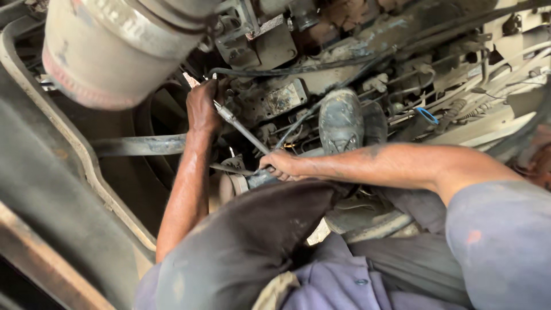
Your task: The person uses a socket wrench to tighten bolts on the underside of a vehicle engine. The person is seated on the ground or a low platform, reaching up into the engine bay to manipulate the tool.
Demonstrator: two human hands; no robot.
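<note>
Nearest, the right hand (pixel 279 165) closes around the lower end of a long slim steel wrench (pixel 241 129), seemingly for leverage. Farther in, the left hand (pixel 204 106) grips its upper end, steadying it against the grimy grey engine block (pixel 275 97).

hands: 2 (pixel 202 106) | wrench: 1 (pixel 241 128) | large cylinder: 1 (pixel 115 46)

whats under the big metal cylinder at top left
Below the big metal cylinder a flat grey bar runs across dark space, with the left hand gripping a long metal tool beside it. Deeper parts are lost in shadow.
</note>
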